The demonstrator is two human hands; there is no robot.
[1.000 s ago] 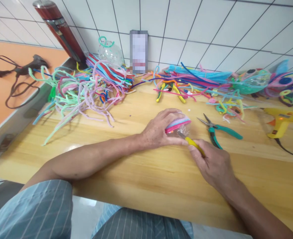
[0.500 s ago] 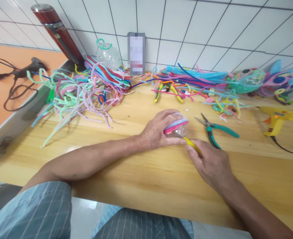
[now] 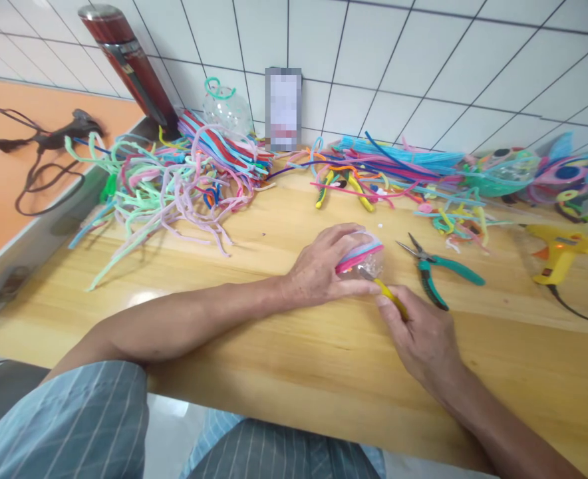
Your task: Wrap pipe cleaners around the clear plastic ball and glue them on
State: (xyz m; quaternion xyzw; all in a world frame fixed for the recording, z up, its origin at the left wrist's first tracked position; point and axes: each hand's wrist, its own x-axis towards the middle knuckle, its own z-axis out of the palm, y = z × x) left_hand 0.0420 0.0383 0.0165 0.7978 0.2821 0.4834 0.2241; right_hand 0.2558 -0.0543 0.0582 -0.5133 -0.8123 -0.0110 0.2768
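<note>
My left hand [image 3: 318, 266] is wrapped round a clear plastic ball [image 3: 372, 264] banded with pink, blue and lilac pipe cleaners [image 3: 358, 254]. The fingers hide much of the ball. My right hand [image 3: 421, 332] grips a yellow-handled tool with a narrow grey metal tip, which looks like a small craft knife [image 3: 390, 296]. Its tip lies against or just in front of the ball's near side; whether it goes in I cannot tell. To the right of the ball, green-handled needle-nose pliers [image 3: 431, 263] lie spread on the table.
Loose pipe cleaners [image 3: 174, 193] are heaped at the left, bundles [image 3: 404, 156] along the wall. Yellow-handled pliers [image 3: 344, 189], a propped phone [image 3: 283, 110] and a thermos [image 3: 129, 66] stand or lie behind. A glue gun [image 3: 561, 249] with its cord lies right.
The whole view has shifted slightly. The tool's metal tip now shows against the ball, where it was hard to see before. Both hands keep their holds.
</note>
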